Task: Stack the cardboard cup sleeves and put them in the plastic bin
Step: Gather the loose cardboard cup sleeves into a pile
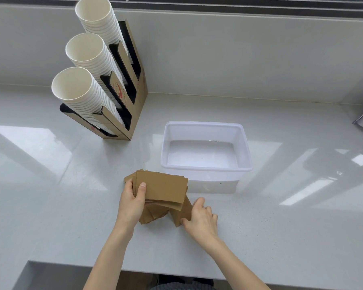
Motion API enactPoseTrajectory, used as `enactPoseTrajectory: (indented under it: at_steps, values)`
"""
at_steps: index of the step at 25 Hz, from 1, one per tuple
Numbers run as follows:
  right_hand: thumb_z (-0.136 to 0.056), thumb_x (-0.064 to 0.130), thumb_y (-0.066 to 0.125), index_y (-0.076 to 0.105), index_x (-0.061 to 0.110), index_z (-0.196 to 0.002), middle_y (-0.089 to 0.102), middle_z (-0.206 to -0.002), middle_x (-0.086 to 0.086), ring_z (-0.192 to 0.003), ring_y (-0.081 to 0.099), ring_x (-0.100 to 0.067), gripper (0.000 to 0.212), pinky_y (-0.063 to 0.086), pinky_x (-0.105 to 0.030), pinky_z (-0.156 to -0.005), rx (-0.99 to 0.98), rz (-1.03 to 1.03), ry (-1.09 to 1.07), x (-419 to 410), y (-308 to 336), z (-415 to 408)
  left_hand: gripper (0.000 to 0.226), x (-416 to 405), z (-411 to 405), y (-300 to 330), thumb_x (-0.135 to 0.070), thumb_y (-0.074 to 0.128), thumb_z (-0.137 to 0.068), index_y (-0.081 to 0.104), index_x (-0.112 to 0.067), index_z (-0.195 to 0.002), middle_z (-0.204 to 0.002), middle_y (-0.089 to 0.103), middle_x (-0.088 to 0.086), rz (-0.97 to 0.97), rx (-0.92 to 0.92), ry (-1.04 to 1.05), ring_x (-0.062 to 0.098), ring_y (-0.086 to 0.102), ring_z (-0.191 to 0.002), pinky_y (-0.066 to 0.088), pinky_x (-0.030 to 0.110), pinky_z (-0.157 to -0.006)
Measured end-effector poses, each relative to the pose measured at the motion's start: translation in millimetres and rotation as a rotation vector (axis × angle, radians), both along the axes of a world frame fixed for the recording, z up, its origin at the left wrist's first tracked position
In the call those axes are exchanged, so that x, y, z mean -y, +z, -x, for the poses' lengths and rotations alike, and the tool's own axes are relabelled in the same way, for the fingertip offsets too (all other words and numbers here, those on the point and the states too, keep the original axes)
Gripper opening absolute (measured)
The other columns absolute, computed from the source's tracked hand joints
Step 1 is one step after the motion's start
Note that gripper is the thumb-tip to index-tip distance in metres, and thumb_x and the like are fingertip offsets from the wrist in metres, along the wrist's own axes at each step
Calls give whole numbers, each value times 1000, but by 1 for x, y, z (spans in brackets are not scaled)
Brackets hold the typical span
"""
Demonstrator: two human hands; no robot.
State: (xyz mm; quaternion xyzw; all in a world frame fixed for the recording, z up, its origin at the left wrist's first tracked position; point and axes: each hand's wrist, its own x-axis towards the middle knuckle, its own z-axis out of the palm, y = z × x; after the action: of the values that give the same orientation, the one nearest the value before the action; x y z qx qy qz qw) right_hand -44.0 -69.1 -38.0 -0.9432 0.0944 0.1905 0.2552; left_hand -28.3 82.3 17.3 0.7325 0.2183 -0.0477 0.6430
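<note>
- Pale grey glossy countertop (pixel 50 206) fills most of the frame, meeting a matching low backsplash (pixel 218 55) along the top; bright window reflections streak the surface at left and right.
- Upper left: a cardboard cup dispenser (pixel 134 97) holding three slanted stacks of white paper cups (pixel 88 51).
- Centre right: the translucent plastic bin (pixel 205 168), standing open on the counter with nothing visible inside.
- Lower centre, just in front of the bin's near left corner: brown cardboard cup sleeves (pixel 161 187), a fanned, uneven bundle.
- Left hand (pixel 132 204): fingers closed around the left end of the bundle, thumb pressed flat on the top sleeve, raising it off the counter.
- Right hand (pixel 199 218): palm down at the lower right of the bundle, fingers curled, thumb and fingertips against a loose sleeve (pixel 182 214) lying on the counter; whether it is pinched cannot be told.
- Both forearms enter from the bottom edge.
</note>
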Motion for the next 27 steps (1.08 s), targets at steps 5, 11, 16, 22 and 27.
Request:
enactPoseTrajectory:
  at_steps: [5,11,16,22,27]
  values:
    - [-84,6,49,40,14,-101,56,-97,-4,-85,55,-22,21,44,-25,-67,-8,-508,-232,23,5,-2,23,-1,-1,1,-21,41,-93,47,-18,-115,-115,55,4,-7,-3,-3,22,52,-107,43,46,-101]
    - [-88,4,41,49,14,-78,49,-75,-2,-68,43,-16,16,35,-28,-61,147,-740,-553,72,18,1,17,2,-3,0,-21,40,-93,46,-22,-108,-113,54,3,-12,3,-2,23,52,-108,43,47,-101]
    - [-85,6,36,33,16,-66,28,-66,2,-64,24,-15,22,22,-31,-60,337,-887,-809,90,30,-1,14,8,-3,3,-20,38,-94,44,-21,-106,-109,54,2,-6,8,-13,22,51,-104,43,39,-97]
    - [-85,11,42,46,14,-71,43,-72,-4,-68,38,-16,14,33,-26,-66,187,-921,-594,65,44,-6,14,24,-4,-3,-23,38,-93,47,-23,-104,-103,58,-2,-2,-13,-74,25,55,-106,44,44,-99]
    - [-88,16,53,57,21,-95,62,-91,1,-80,56,-12,9,44,-13,-64,186,-754,-414,50,43,-4,17,38,-2,-1,-26,33,-94,50,-28,-96,-100,58,-4,74,-37,-96,19,57,-100,51,40,-87]
